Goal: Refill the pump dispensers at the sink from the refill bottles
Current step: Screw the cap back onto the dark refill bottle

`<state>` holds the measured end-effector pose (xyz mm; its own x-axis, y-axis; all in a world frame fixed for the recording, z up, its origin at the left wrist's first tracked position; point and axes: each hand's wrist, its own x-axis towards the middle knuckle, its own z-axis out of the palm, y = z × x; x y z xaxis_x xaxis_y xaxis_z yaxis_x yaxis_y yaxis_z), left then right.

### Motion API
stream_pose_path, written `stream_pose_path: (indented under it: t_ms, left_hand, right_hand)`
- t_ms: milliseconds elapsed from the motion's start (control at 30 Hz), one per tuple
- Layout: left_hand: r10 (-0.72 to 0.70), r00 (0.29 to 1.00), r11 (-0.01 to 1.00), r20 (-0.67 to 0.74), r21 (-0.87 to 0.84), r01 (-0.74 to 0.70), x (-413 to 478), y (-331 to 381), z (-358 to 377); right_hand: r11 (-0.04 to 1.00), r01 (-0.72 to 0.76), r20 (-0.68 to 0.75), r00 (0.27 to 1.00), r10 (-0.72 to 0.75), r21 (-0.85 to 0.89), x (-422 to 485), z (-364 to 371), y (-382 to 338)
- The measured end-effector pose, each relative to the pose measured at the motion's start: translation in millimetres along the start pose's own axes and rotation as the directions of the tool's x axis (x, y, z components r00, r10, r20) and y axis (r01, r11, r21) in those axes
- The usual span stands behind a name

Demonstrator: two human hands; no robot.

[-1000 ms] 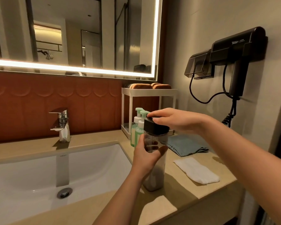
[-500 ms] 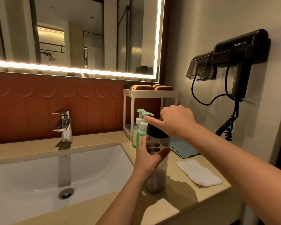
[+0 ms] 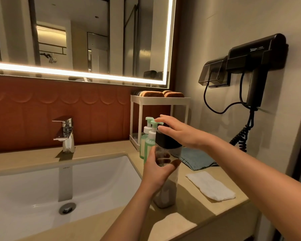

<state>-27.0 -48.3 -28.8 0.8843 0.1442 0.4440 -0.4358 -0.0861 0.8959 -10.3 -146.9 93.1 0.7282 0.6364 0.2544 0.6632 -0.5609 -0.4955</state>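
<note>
Fingers (image 3: 167, 119) of right hand (image 3: 181, 134) straight, slightly spread, over black cap (image 3: 165, 142) of refill bottle (image 3: 165, 195) (touching or not: cannot tell). Below, left hand (image 3: 159, 173) wraps bottle mid-body, fingers curled round it. Bottle upright on beige tabletop (image 3: 198, 214), just right of sink (image 3: 42, 185). Close behind: two green pump dispensers (image 3: 150, 145). Two cloths further right: blue cloth (image 3: 196, 159), white cloth (image 3: 210, 186). One white rack (image 3: 159, 101), two brown pads (image 3: 154, 93) on top. One faucet (image 3: 66, 136), one lit mirror (image 3: 76, 40), one hair dryer (image 3: 255, 66) on wall.
</note>
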Motion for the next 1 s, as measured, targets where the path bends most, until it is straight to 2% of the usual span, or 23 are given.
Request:
stream_pose_path:
  t_ms: [133,200,333,433,500,700,833,900,1000]
  left_hand:
    - [-0.013,1.0,1.0,0.021,-0.001,0.013,0.9,2.2,-0.5]
    - [-0.003,0.999,1.0,0.039,0.009,0.003,-0.2,2.0,-1.1]
    - [0.018,0.999,1.0,0.043,0.021,-0.019,-1.4,0.1,-0.4]
    - [0.017,1.0,1.0,0.022,0.007,-0.017,0.9,-3.1,0.2]
    - [0.014,1.0,1.0,0.0,0.017,-0.014,1.9,-4.2,1.1]
    - [-0.001,0.999,0.998,-0.042,0.057,0.004,9.6,-6.0,9.3]
    - [-0.03,0.997,0.995,-0.068,0.096,0.036,20.9,-13.4,16.2]
    - [-0.036,0.997,0.986,-0.071,0.162,0.047,30.5,-19.7,19.5]
    - [0.007,0.996,0.924,-0.091,0.381,0.029,43.5,-25.9,21.2]
  right_hand:
    - [0.969,-0.04,0.101,0.995,0.015,0.244,-7.5,-3.4,7.9]
    - [0.966,-0.063,0.134,0.991,0.03,0.252,-10.7,-9.0,10.7]
    - [0.996,0.01,-0.011,1.0,-0.011,-0.089,-9.4,-9.1,2.8]
    - [0.939,0.033,-0.161,0.983,-0.093,-0.342,-4.2,3.0,-1.3]
    - [0.901,0.016,-0.251,0.958,-0.138,-0.433,-1.0,10.7,-0.2]
    - [0.842,-0.066,-0.398,0.899,-0.182,-0.535,11.1,15.0,9.6]
    - [0.823,-0.131,-0.431,0.89,-0.148,-0.553,20.4,16.7,18.5]
    - [0.765,-0.197,-0.41,0.907,-0.095,-0.613,22.3,13.9,23.5]
    - [0.716,-0.261,-0.354,0.935,0.021,-0.647,23.5,6.0,31.0]
